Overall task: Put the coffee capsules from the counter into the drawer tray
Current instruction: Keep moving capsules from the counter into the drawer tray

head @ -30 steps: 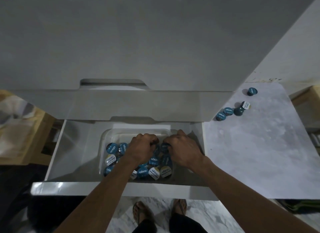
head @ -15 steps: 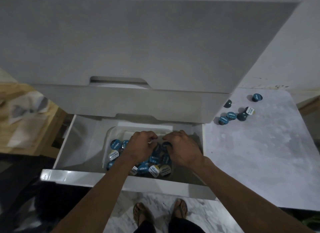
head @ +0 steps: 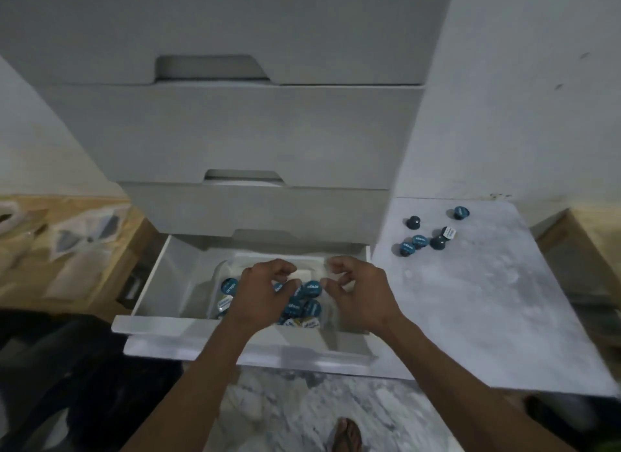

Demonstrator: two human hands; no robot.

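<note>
The open white drawer [head: 174, 283] holds a clear plastic tray [head: 218, 273] with several teal-lidded coffee capsules [head: 311, 288] piled in it. My left hand [head: 260, 293] hovers over the tray's middle, fingers loosely curled and holding nothing. To its right my right hand [head: 361, 292] hangs above the tray's right end, fingers also loosely curled, with nothing in them. Several more capsules [head: 420, 240] lie on the pale counter [head: 487, 300] at the right, near the wall. My hands and arms hide part of the tray.
Closed white drawer fronts [head: 252, 132] rise above the open drawer. A wooden surface with papers [head: 50, 250] lies at the left. A white wall [head: 521, 98] backs the counter. Below are a marble floor and my sandalled foot [head: 347, 435].
Both hands have lifted up out of the capsule pile and their fingers have loosened. The view has tilted up, showing more of the drawer fronts and the counter capsules.
</note>
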